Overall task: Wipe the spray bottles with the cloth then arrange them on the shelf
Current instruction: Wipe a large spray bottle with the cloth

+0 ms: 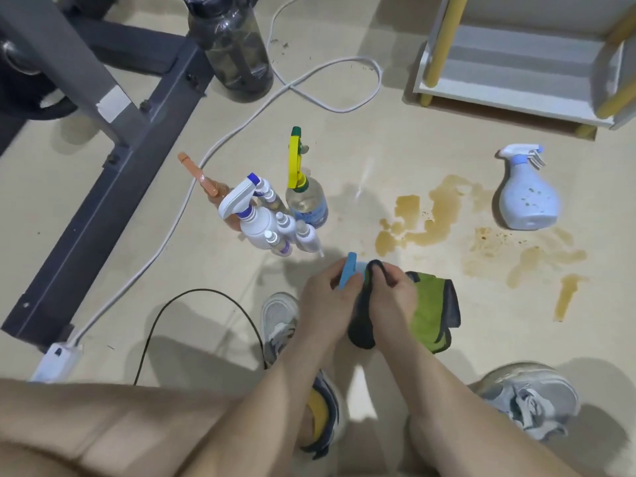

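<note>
We see the spray bottle being worked on low in the middle of the view. Only its blue trigger head [347,275] shows, as the body is wrapped in the cloth [430,311], which is green with a dark side. The left hand [325,294] has its fingers curled round the trigger head and grips it. The right hand [390,294] pinches a dark fold of the cloth against the bottle's neck. The rest of the cloth hangs below and to the right of the hands, above the floor [361,149].

Just beyond the hands a cluster stands upright on the floor: a white sprayer with a purple nozzle [247,208], an orange sprayer [203,182] behind it, a clear bottle with a yellow trigger [303,187] and several small white bottles [285,228], all close together. Well apart to the right stands a pale blue sprayer [528,197], beside brown stains [430,215] on the floor.

The white shelf [516,94] with yellow posts is at the upper right. A white cable [309,87] loops past a dark jug [234,46] and a dark metal frame [103,139] on the left. Two grey shoes [530,401] show below.
</note>
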A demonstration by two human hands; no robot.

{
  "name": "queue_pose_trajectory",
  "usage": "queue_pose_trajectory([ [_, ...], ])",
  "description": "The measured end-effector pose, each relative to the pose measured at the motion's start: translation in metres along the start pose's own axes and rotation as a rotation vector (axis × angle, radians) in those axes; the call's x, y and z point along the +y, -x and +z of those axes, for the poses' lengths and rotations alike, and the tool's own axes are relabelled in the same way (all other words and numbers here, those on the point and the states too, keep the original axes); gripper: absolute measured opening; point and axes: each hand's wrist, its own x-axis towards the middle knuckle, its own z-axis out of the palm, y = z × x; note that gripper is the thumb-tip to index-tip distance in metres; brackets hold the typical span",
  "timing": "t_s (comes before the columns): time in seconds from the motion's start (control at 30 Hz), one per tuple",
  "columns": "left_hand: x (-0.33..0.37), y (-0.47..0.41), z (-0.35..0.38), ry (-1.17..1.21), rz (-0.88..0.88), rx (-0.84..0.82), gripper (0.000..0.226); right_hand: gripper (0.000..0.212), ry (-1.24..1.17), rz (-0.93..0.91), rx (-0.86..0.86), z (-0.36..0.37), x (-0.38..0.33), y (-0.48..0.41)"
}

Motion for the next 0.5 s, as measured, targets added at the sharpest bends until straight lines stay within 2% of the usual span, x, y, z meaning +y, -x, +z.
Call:
queue_pose_trajectory([
  [0.1, -0.002, 0.002, -0.009, -0.328, 0.051, 0.048, 0.023, 0.012, 0.140, 0.045, 0.072, -0.001, 0.026, -0.026],
  [0.23, 0.005, 0.004, -0.021, -0.418, 0.090, 0.011, 0.026, 0.013, 0.228, 0.162, 0.045, -0.009, 0.037, -0.048],
  [0.3, 0.004, 0.005, -0.022, -0.473, 0.130, 0.009, 0.028, 0.012, 0.121, 0.142, -0.030, -0.010, 0.018, -0.044],
  [0.4, 0.003, 0.005, -0.016, -0.651, 0.244, -0.013, 0.020, 0.022, 0.036, 0.020, -0.267, -0.008, -0.009, -0.019],
  [0.43, 0.001, 0.006, -0.015, -0.688, 0.290, -0.011, 0.018, 0.027, 0.041, -0.004, -0.307, -0.006, -0.011, -0.013],
  [0.5, -0.005, 0.007, -0.016, -0.699, 0.378, -0.008, 0.015, 0.022, 0.028, 0.014, -0.290, -0.002, -0.012, -0.017],
])
